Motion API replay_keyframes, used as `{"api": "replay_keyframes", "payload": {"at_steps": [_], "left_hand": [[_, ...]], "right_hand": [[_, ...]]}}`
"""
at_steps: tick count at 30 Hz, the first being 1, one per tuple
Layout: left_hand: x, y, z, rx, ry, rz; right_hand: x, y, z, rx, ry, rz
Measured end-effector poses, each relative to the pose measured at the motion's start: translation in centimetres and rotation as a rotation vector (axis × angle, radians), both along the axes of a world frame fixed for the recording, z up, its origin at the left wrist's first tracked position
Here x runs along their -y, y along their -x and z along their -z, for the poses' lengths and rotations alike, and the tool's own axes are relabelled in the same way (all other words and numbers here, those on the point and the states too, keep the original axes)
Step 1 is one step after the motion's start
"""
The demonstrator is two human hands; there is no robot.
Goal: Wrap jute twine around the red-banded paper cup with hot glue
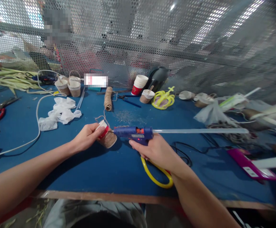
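- Two grips are at work in the head view, both above the middle of the blue worktop (92,180).
- Your left grip (87,137) is clamped on a paper cup (107,138), pinching its white-and-red end; you have the cup tilted, just left of the glue nozzle.
- Brown twine is wound around the other part of that cup, and a loose strand (105,116) leads toward the twine spool (108,98) lying beyond it.
- Your right grip (155,148) is wrapped around the handle of a blue hot-glue gun (133,132); a long translucent glue stick (200,130) juts from its back. Whether you are squeezing the trigger, I cannot tell.
- The nozzle points at the border between winding and red band; whether it touches the cup is too small to tell.
- As I judge it, your step in hand is putting glue at the edge of the winding to fix the twine.
- The next move seems to call for a thin bead there, the strand pressed into it, and the cup turned by your left grip with fingers clear of the hot tip.
- Mind the yellow handle (155,182) beneath your right wrist.
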State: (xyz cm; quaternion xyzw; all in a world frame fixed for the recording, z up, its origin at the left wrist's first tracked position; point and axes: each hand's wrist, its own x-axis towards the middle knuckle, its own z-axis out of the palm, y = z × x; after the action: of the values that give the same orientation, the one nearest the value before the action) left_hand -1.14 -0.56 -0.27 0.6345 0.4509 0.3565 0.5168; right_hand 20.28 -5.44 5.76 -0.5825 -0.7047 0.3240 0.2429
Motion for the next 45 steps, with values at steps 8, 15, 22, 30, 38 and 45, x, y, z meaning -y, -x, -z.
{"api": "replay_keyframes", "payload": {"at_steps": [8,15,22,30,38,45], "left_hand": [[-0.32,0.5,-0.24,-0.078,-0.082,0.133],[-0.28,0.5,-0.41,-0.085,-0.064,0.113],[-0.34,0.53,-0.29,-0.108,-0.081,0.139],[-0.36,0.52,-0.29,-0.161,-0.121,0.135],[-0.3,0.56,-0.13,-0.164,-0.127,0.122],[-0.24,0.45,-0.18,-0.152,-0.124,0.11]], "right_hand": [[-0.18,-0.3,0.09,-0.038,0.071,0.012],[-0.26,-0.34,0.05,-0.025,0.088,0.05],[-0.03,-0.27,-0.04,-0.022,0.084,-0.006],[0.11,-0.15,-0.17,-0.018,0.097,-0.001],[0.22,-0.12,-0.29,-0.009,0.093,0.005],[0.35,0.04,-0.4,-0.016,0.087,0.0]]}}
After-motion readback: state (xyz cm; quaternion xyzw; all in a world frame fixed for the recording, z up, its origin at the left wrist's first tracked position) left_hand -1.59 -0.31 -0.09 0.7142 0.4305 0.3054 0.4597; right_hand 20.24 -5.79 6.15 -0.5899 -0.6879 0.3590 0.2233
